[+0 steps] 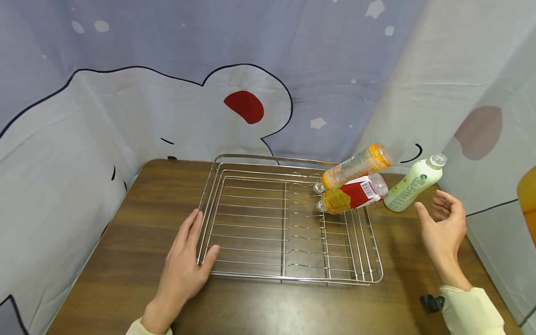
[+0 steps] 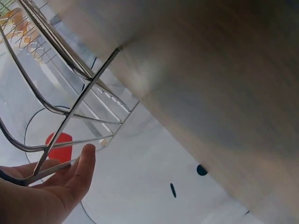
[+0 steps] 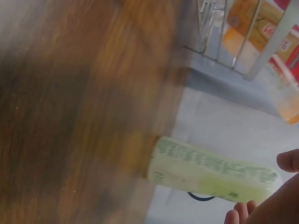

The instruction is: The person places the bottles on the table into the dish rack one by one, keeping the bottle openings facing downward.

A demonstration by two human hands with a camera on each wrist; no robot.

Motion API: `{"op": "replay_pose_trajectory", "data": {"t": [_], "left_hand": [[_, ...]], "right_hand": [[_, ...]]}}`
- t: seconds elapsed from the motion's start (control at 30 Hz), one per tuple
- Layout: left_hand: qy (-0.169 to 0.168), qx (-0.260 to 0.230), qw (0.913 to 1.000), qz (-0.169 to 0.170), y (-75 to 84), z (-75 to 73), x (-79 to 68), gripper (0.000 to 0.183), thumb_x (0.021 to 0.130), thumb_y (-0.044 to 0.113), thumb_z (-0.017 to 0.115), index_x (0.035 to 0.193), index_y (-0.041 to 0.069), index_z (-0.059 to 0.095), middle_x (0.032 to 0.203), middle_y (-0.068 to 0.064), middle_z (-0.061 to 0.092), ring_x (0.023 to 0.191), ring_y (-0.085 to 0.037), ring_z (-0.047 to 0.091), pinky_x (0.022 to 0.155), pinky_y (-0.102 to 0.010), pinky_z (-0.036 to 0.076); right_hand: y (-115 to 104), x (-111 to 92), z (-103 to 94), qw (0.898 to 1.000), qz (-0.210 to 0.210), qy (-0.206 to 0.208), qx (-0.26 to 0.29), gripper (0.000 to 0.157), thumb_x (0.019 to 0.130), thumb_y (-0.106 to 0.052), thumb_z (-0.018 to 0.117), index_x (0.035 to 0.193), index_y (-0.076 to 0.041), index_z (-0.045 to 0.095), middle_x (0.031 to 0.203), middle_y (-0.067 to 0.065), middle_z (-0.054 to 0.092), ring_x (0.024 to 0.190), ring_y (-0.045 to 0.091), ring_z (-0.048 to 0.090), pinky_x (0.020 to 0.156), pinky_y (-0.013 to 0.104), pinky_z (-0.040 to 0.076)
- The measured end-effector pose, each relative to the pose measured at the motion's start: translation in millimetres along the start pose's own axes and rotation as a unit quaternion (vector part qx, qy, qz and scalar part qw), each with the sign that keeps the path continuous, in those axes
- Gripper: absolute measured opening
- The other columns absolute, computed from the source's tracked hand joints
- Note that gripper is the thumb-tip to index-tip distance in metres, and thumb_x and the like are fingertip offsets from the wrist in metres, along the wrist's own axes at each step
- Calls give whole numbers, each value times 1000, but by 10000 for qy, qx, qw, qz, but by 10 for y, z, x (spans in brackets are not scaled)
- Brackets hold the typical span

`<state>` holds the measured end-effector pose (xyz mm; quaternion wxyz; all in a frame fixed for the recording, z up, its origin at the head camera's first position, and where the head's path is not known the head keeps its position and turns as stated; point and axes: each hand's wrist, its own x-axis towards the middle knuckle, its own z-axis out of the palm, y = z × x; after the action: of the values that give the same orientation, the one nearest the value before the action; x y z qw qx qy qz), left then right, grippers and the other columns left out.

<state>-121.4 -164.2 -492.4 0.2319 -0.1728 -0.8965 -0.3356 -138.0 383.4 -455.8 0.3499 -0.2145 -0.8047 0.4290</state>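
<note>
My left hand (image 1: 184,265) rests at the near left corner of a silver wire rack (image 1: 284,218), fingers straight along its outer side and thumb over the inside. In the left wrist view the fingers (image 2: 84,172) lie against the rim wire. A clear bottle with orange bands (image 1: 356,166) and another bottle with a red and yellow label (image 1: 356,193) lie tilted across the rack's far right part. To their right a pale green bottle (image 1: 414,184) stands on the table, seen leaning. Near it my right hand (image 1: 444,228) holds nothing, its thumb and fingers spread apart.
The rack sits on a brown wooden table (image 1: 234,307). A printed curtain (image 1: 176,116) hangs along the back and sides. By the right sleeve shows a small black object (image 1: 431,303). Something orange (image 1: 528,200) is cut off at the right edge of the head view.
</note>
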Motion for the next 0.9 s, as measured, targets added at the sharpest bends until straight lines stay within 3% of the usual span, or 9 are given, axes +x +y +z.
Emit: {"op": "replay_pose_trajectory", "data": {"t": [0.2,0.6,0.83,0.9], "left_hand": [[-48,-28,10000,-30,-6,-3,1,78,101,27,70,167,-5,42,171,-23,43,145,-52,55,102,-77,55],[-7,-285,9994,-205,3,11,1,78,101,24,72,169,1,42,172,-18,42,141,-51,59,97,-76,57],[-48,-431,9988,-219,-9,16,-3,74,102,21,72,167,0,44,172,-19,41,111,-43,77,85,-57,68],[-69,-474,9985,-245,-13,19,-8,73,102,20,71,167,-1,44,172,-20,41,110,-44,77,85,-56,69]], "right_hand": [[137,106,115,9990,148,-222,-351,65,96,-14,84,155,-8,56,117,-25,50,108,-10,50,96,14,43],[261,312,245,9953,726,-367,-533,88,89,-25,93,162,-13,43,117,-20,43,101,-6,47,93,15,43],[310,346,322,9927,869,-536,-646,94,88,-26,94,164,-14,40,122,-21,41,105,-7,43,97,17,40],[309,354,344,9924,872,-535,-690,94,87,-27,94,164,-15,40,124,-21,41,108,-5,43,101,20,39]]}}
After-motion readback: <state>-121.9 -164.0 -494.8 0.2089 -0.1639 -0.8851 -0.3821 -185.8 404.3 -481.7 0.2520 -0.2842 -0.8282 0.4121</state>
